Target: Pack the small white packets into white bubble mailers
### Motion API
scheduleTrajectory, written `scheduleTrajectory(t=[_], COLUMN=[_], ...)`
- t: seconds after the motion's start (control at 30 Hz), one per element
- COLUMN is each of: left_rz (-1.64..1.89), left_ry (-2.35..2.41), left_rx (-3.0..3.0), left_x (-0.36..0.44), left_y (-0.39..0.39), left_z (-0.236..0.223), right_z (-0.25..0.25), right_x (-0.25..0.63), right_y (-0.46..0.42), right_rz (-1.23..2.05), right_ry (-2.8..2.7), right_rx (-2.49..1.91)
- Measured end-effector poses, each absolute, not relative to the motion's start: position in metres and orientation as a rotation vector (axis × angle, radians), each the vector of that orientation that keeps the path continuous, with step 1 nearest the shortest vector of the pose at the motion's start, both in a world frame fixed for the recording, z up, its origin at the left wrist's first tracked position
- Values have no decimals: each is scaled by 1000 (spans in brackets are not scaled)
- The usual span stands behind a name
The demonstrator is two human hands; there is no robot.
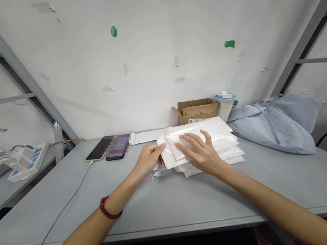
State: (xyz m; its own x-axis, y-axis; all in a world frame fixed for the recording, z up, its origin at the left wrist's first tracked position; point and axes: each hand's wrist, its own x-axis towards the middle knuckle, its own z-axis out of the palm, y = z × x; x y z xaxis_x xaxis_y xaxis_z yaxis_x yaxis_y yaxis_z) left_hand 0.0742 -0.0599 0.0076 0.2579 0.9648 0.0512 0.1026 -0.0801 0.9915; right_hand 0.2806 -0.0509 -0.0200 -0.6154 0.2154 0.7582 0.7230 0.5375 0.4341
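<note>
A white bubble mailer lies on top of a pile of similar mailers on the grey table. My left hand pinches the left edge of the top mailer, its thumb on the upper face. With fingers spread, my right hand rests on the same mailer's surface. Under the left edge of the pile, a small white item with a thin loop shows only in part. A red bead bracelet circles my left wrist.
Behind the pile stand an open cardboard box and a lidded cup. Blue patterned fabric is heaped at right. Two phones, a pinkish-edged one and a dark one, lie left; a white cable crosses the table. A power strip sits far left.
</note>
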Motion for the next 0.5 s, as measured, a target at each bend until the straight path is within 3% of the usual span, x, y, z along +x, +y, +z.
scheduleTrajectory(t=[0.3,0.5], left_rz=[1256,1398], left_ry=[1106,1093], left_rx=[1792,2509], left_x=[77,79], left_y=[-68,-69], left_z=[3,-13], right_z=[-21,-19], right_x=[279,277], right_y=[-50,-52], right_rz=[-1029,-1076], right_ry=[-2120,-2107], right_rx=[-766,-755])
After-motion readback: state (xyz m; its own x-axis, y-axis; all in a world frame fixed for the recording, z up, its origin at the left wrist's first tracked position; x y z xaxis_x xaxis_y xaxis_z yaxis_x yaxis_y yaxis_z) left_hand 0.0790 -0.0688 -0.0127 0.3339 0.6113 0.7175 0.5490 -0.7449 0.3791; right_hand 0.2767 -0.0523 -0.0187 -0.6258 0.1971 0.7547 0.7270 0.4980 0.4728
